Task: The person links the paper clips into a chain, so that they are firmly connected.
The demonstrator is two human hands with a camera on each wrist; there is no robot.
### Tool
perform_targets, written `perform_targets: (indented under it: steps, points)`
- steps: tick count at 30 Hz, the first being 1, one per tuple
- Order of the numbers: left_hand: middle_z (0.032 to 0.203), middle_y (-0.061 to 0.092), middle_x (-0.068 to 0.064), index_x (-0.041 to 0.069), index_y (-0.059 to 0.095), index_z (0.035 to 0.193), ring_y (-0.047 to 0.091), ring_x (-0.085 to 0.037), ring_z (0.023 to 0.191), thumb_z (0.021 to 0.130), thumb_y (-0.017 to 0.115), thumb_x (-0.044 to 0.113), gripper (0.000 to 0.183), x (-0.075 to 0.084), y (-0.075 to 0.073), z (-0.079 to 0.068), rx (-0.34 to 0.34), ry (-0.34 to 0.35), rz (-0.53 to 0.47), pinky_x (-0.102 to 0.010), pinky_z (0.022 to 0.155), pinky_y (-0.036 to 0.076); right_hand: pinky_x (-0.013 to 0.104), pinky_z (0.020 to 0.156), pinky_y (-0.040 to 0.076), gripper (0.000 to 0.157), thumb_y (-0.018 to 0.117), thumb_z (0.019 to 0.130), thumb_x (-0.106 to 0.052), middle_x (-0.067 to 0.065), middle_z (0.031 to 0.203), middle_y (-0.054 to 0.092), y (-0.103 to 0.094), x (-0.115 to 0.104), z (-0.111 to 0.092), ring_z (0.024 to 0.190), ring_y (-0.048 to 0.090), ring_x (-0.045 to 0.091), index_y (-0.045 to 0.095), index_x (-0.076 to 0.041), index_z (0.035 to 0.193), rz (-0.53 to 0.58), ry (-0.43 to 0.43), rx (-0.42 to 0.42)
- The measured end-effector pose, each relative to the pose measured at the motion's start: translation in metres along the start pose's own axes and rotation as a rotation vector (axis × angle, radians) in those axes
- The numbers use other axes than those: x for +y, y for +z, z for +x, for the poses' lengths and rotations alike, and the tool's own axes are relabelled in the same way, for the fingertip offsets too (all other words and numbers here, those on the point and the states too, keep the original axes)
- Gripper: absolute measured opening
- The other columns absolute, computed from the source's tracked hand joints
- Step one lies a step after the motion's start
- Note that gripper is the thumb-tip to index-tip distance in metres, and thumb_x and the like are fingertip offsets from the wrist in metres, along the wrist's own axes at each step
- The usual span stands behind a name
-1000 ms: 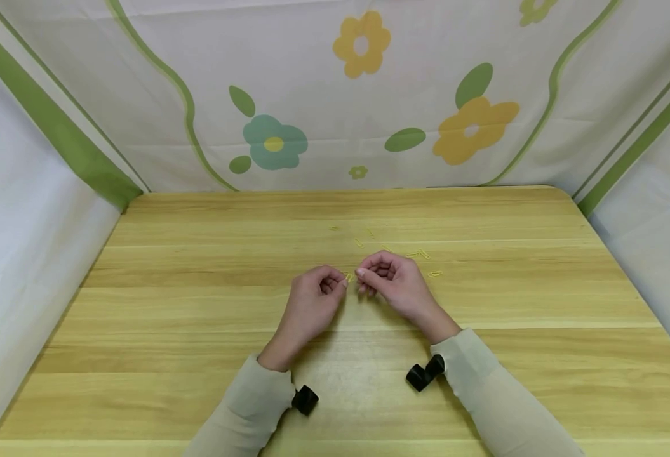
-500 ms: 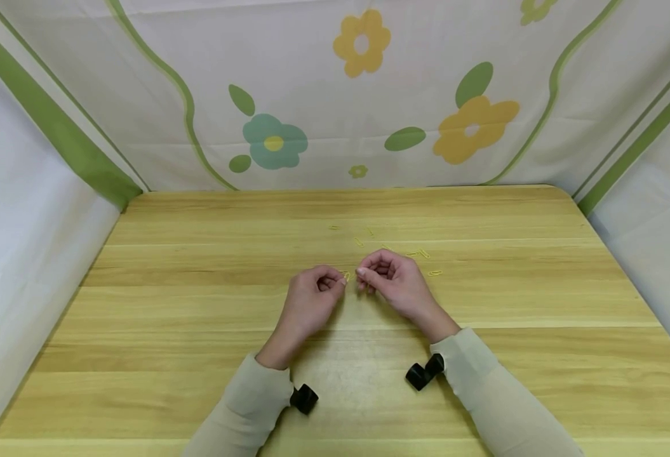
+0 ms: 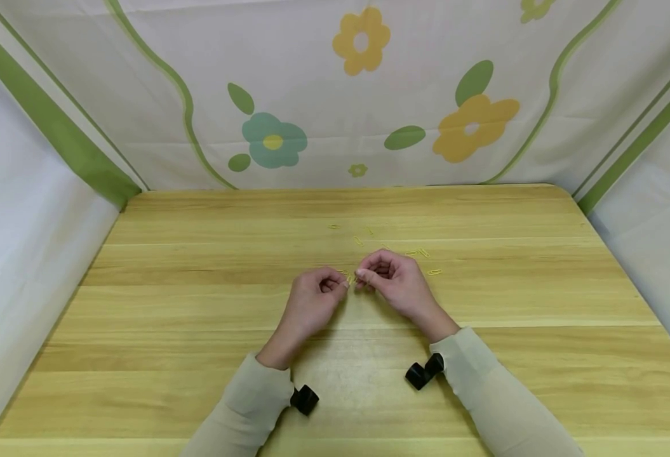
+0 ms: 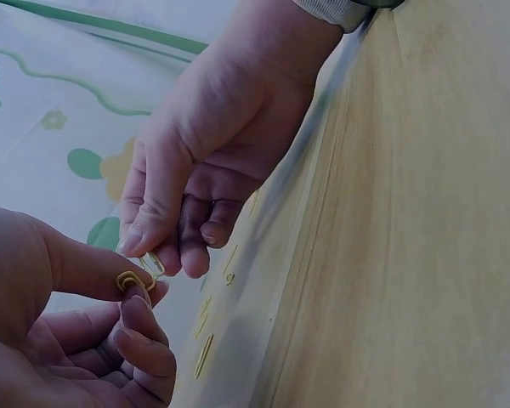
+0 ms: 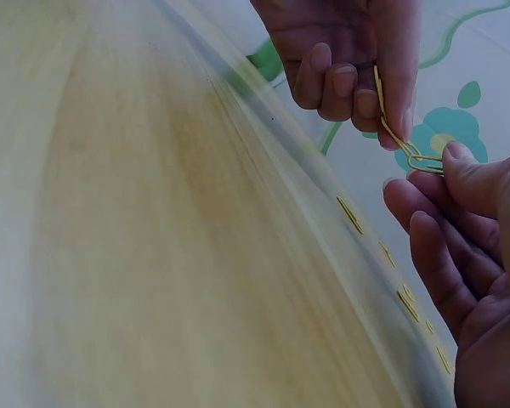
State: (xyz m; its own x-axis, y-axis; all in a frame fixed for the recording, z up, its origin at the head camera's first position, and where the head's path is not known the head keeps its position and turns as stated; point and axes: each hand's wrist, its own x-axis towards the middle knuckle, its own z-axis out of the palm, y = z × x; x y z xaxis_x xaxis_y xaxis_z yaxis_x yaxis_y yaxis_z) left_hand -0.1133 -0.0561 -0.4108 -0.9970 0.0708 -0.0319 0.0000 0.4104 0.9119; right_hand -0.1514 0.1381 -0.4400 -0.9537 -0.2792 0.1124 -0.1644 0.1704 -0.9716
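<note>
Over the middle of the table, my left hand (image 3: pixel 312 301) and right hand (image 3: pixel 400 285) meet almost fingertip to fingertip. Between thumb and forefinger the left hand pinches a yellow paper clip (image 4: pixel 129 279). My right hand's thumb and forefinger pinch another yellow paper clip (image 5: pixel 428 163), whose loop overlaps the left hand's clip in the right wrist view. A further yellow length of wire (image 5: pixel 378 89) runs up along the left fingers there. The ends under the fingertips are hidden.
Several loose yellow paper clips lie on the wooden table (image 3: pixel 197 374) beyond the hands, among them one paper clip (image 3: pixel 435 272) to the right and one paper clip (image 3: pixel 333 226) farther back. A flowered curtain (image 3: pixel 323 95) stands behind the table's far edge.
The left fingertips have shifted slightly right, narrowing the gap to the right hand. The paper clips between the fingertips now come together in the head view. The loose clips stay put.
</note>
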Motion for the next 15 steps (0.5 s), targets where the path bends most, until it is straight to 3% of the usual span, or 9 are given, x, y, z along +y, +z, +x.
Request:
perform_targets:
  steps: [11,15]
  points:
    - [0.085,0.072,-0.009,-0.001,0.079,0.096,0.059,-0.013,0.075,0.098,0.070,0.005,0.011,-0.0019,0.0005,-0.0014,-0.019,0.016,0.000,-0.026,0.072,0.050,0.030,0.067,0.060,0.007,0.078,0.100,-0.013,0.013,0.087,0.079,-0.0005,0.0002,-0.0012,0.076,0.074,0.024,0.076,-0.006,0.099,-0.064,-0.010,-0.001]
    - [0.089,0.072,-0.008,-0.001,0.079,0.099,0.061,-0.015,0.079,0.099,0.071,0.007,0.011,-0.0008,0.0004,-0.0018,-0.034,-0.032,-0.043,-0.028,0.075,0.051,0.029,0.067,0.060,0.006,0.079,0.099,-0.013,0.010,0.087,0.079,0.0002,-0.0017,-0.0022,0.077,0.076,0.023,0.078,-0.007,0.097,-0.082,-0.021,-0.002]
